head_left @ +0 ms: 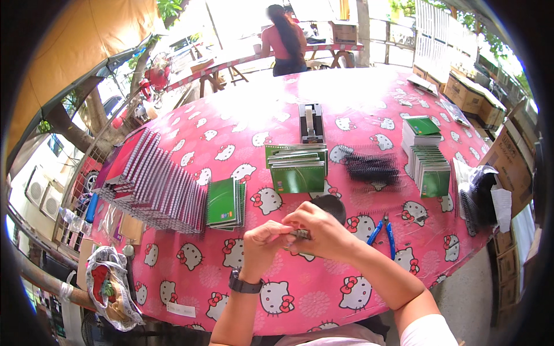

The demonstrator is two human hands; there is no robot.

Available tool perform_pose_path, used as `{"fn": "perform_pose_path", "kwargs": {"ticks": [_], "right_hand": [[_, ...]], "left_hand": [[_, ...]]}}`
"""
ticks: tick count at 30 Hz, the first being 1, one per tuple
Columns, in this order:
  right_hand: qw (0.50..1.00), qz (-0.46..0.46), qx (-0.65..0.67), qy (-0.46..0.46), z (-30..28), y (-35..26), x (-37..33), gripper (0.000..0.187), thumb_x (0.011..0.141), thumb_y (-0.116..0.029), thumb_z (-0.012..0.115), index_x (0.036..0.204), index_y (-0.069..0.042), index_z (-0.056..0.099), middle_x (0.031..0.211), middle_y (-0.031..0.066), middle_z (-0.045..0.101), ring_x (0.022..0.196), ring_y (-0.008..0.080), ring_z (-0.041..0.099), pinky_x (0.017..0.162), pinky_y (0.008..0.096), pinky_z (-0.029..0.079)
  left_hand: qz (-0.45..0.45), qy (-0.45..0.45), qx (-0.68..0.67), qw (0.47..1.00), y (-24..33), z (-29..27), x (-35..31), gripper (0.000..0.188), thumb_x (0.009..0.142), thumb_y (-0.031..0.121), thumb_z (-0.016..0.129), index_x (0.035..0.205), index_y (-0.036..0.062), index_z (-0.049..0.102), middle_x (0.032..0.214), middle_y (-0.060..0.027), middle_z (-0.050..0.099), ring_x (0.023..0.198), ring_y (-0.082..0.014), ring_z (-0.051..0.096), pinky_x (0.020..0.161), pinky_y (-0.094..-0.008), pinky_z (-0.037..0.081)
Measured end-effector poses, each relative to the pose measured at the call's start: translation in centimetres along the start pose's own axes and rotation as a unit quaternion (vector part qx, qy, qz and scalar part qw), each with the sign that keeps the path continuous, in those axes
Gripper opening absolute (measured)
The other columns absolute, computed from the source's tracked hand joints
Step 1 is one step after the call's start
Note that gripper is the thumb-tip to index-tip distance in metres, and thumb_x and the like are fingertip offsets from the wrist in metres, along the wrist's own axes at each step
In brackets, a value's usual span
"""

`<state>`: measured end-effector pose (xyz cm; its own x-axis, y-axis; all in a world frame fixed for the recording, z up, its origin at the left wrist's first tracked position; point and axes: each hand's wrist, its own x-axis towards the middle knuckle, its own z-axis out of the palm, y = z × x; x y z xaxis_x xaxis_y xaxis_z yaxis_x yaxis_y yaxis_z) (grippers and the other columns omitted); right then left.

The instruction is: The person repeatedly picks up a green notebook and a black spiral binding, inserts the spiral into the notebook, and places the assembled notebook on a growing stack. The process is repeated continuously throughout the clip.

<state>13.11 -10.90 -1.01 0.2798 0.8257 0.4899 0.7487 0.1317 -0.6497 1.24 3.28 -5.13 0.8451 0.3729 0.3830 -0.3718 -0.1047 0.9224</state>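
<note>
My left hand (265, 237), with a dark watch on its wrist, is closed in a pinch over the middle of the table. My right hand (316, 229) meets it, fingers also closed. Between them shows a bit of a small greenish-grey thing (301, 234), mostly covered by the fingers; its kind cannot be made out. A dark rounded object (331, 207) lies just beyond my right hand. Farther off stands a bunch of green spiral notebooks (297, 176). Blue-handled pliers (382, 233) lie right of my right forearm. A short stack of green notebooks (224, 202) is left of my hands.
A pink patterned cloth covers the table (314, 303). Long rows of bound notebooks (153, 179) fill the left. Black spiral coils (372, 166), a tape dispenser (311, 124) and more green notebooks (427, 167) stand beyond. Boxes (464, 95) line the right; a person (283, 43) stands behind.
</note>
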Motion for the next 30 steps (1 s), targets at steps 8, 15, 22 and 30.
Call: {"fn": "perform_pose_path", "kwargs": {"ticks": [8, 15, 22, 30], "right_hand": [[0.997, 0.01, -0.04, 0.065, 0.6, -0.3, -0.3, 0.026, 0.08, -0.007, 0.068, 0.104, -0.004, 0.059, 0.088, 0.0121, 0.063, 0.083, 0.0274, 0.063, 0.069, 0.0357, 0.052], [0.998, -0.011, -0.01, 0.062, 0.5, 0.5, -0.1, 0.024, 0.08, -0.008, 0.066, 0.101, -0.003, 0.056, 0.092, 0.0133, 0.062, 0.089, 0.0318, 0.059, 0.074, 0.0401, 0.049], [0.996, -0.03, -0.013, 0.081, 0.7, 0.5, 0.2, 0.021, 0.08, -0.009, 0.067, 0.097, -0.002, 0.056, 0.086, 0.0114, 0.056, 0.079, 0.031, 0.058, 0.07, 0.0394, 0.049], [0.997, 0.014, 0.054, 0.045, 0.4, 0.3, 0.4, 0.024, 0.083, -0.021, 0.069, 0.089, -0.002, 0.055, 0.081, 0.0106, 0.054, 0.075, 0.0268, 0.057, 0.064, 0.0366, 0.047]], "left_hand": [[-0.048, 0.05, -0.046, 0.997, 0.6, 0.1, 0.2, 0.018, 0.081, -0.006, 0.066, 0.098, -0.0007, 0.068, 0.092, -0.0062, 0.067, 0.084, -0.0104, 0.063, 0.073, -0.0218, 0.051], [-0.057, 0.093, -0.056, 0.992, 0.1, 0.7, 0.1, 0.018, 0.08, -0.005, 0.068, 0.097, -0.0011, 0.068, 0.091, -0.0047, 0.067, 0.082, -0.0086, 0.061, 0.072, -0.0195, 0.048], [-0.058, 0.125, -0.061, 0.989, -0.1, 0.9, 0.0, 0.017, 0.079, -0.005, 0.069, 0.096, -0.0016, 0.068, 0.089, -0.0062, 0.067, 0.08, -0.0091, 0.061, 0.07, -0.0198, 0.049], [-0.038, 0.102, -0.07, 0.992, -0.2, 0.7, -0.2, 0.013, 0.081, -0.009, 0.064, 0.092, -0.0018, 0.065, 0.09, -0.0069, 0.067, 0.082, -0.0111, 0.062, 0.073, -0.0219, 0.05]]}}
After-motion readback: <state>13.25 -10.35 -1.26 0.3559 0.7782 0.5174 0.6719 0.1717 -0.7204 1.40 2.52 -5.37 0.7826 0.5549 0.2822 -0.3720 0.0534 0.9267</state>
